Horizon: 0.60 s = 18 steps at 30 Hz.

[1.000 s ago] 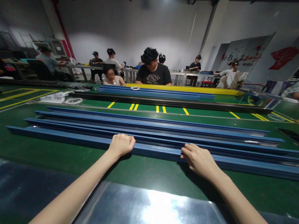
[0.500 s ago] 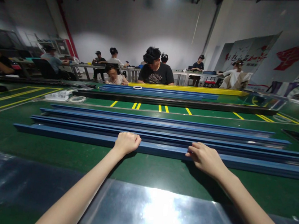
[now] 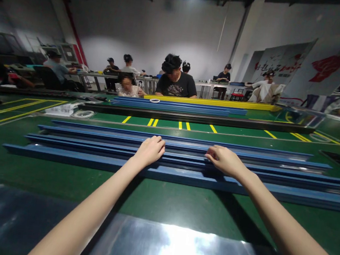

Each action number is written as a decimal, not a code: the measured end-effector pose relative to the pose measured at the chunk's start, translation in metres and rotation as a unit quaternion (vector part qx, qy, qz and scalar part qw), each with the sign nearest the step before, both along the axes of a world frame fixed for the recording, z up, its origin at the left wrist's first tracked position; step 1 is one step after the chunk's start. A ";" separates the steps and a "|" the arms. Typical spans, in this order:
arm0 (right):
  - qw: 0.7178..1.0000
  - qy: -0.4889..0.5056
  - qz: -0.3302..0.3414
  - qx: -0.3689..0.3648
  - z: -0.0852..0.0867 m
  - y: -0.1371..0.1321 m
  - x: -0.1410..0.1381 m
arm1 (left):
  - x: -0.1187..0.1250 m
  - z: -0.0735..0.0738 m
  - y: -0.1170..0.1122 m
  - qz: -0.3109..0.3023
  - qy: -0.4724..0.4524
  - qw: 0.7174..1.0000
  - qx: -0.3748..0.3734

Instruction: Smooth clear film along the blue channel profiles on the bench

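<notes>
Several long blue channel strips lie side by side across the green table, the nearest blue strip [image 3: 70, 156] closest to me. Over the second blue strip [image 3: 84, 143], my left hand [image 3: 151, 150] is closed, fingers curled down at its edge. Farther right, my right hand [image 3: 223, 159] is closed at that same strip, its thumb and fingers bent together. Both hands hide the parts of the strip beneath them. Their shadows fall on the nearest strip, which neither hand holds.
A shiny clear sheet [image 3: 131, 242] lies along my side of the table. Beyond the strips are a black rail [image 3: 190, 117], more blue strips [image 3: 185, 106], a yellow rail [image 3: 210, 102] and a white roll [image 3: 84, 114]. A person [image 3: 177, 83] sits opposite.
Both hands have left the nearest blue strip and moved forward to the second one. The view has shifted slightly, and the strips sit a little lower in it.
</notes>
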State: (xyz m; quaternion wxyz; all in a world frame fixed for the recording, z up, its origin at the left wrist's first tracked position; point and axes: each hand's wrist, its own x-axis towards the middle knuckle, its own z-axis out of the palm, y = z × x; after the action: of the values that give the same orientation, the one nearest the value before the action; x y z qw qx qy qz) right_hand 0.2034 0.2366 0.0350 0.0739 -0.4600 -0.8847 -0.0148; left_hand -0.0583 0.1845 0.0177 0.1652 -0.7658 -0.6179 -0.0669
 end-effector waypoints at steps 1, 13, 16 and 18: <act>1.000 0.003 0.007 0.019 -0.003 0.006 -0.003 | 0.000 -0.003 0.007 0.006 -0.010 1.000 0.004; 0.999 -0.003 -0.042 -0.017 -0.023 0.054 -0.030 | 0.000 -0.011 0.065 0.092 -0.100 0.984 -0.116; 0.996 -0.005 -0.057 -0.063 -0.025 0.063 -0.036 | -0.001 -0.012 0.074 0.094 -0.102 0.979 -0.149; 0.994 -0.008 -0.070 -0.087 -0.026 0.068 -0.039 | -0.002 -0.012 0.078 0.093 -0.102 0.976 -0.166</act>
State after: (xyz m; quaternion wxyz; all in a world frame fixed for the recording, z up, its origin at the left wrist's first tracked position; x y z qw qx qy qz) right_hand 0.1647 0.3050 0.0092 0.0259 -0.5257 -0.8486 0.0531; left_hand -0.0601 0.2627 0.0054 -0.0226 -0.7105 -0.7028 -0.0257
